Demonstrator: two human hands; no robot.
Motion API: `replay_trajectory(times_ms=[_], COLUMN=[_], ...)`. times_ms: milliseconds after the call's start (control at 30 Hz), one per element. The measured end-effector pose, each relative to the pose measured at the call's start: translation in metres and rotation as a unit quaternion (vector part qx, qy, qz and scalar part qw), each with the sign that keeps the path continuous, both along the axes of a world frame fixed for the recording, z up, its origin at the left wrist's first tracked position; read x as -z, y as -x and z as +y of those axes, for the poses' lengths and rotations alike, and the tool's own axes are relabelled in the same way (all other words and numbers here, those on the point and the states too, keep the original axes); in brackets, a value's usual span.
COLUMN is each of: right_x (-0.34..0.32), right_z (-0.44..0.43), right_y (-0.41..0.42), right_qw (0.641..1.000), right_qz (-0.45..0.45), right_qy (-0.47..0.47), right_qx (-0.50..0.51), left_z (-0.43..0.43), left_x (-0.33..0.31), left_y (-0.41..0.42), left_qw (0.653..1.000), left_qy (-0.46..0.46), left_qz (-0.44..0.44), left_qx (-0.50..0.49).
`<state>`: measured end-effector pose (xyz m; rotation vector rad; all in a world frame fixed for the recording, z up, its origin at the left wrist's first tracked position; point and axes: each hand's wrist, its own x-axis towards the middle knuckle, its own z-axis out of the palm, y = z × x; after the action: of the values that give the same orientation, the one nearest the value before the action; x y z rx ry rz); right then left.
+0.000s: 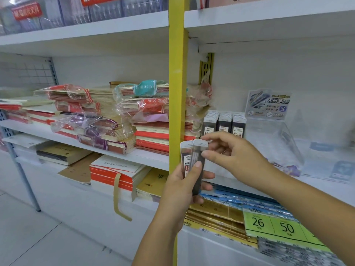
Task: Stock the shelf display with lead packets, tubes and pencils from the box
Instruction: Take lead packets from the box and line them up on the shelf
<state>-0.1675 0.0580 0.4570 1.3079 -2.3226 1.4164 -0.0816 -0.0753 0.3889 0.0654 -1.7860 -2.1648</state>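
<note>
The left grip clasps upright lead packets, right grip pinches one's top; clear stand holds three packet rows.

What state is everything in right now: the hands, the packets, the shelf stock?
left hand: grips a small fan of lead packets, upright
lead packets in hand: held, not yet on the shelf
right hand: pinches the top of the rightmost held packet
shelved lead packets: standing upright in three rows
notebook stacks: lying flat, plastic wrap torn open
</note>
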Motion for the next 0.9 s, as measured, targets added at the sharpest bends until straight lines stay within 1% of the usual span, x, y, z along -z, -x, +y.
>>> replay_trajectory(times_ms=[133,267,367,500,633,767,833,900], right_x=[0.002,-0.005,-0.006,0.000,0.003,0.003,-0.005,-0.020], right_z=[0.006,0.018,0.023,0.019,0.014,0.016,0.020,0.025], right_y=[0.003,0.009,0.011,0.007,0.007,0.009,0.012,0.017], right_qw=[0.999,0.993,0.990,0.986,0.987,0.988,0.986,0.983], right_qz=[-0.042,-0.080,-0.101,-0.131,-0.120,-0.114,-0.099,-0.045], right_qy=[0.022,0.086,0.100,0.104,0.107,0.100,0.133,0.169], right_qx=[0.008,0.026,0.023,0.014,0.016,0.022,0.034,0.060], left_z=[0.004,0.005,0.007,0.009,0.011,0.012,0.011,0.010], left_x=[0.001,0.002,0.002,0.006,0.008,0.007,0.006,0.004], left_y=[0.001,0.004,0.006,0.009,0.012,0.013,0.012,0.012], left_qw=[1.000,0.999,0.999,1.000,0.999,0.999,1.000,1.000], left_qy=[0.009,-0.020,-0.016,0.021,0.048,0.029,0.002,-0.008], left_qz=[0.006,0.006,-0.004,-0.007,-0.013,-0.019,-0.022,-0.020], left_qx=[0.020,0.050,0.039,0.010,-0.015,-0.016,-0.013,-0.015])
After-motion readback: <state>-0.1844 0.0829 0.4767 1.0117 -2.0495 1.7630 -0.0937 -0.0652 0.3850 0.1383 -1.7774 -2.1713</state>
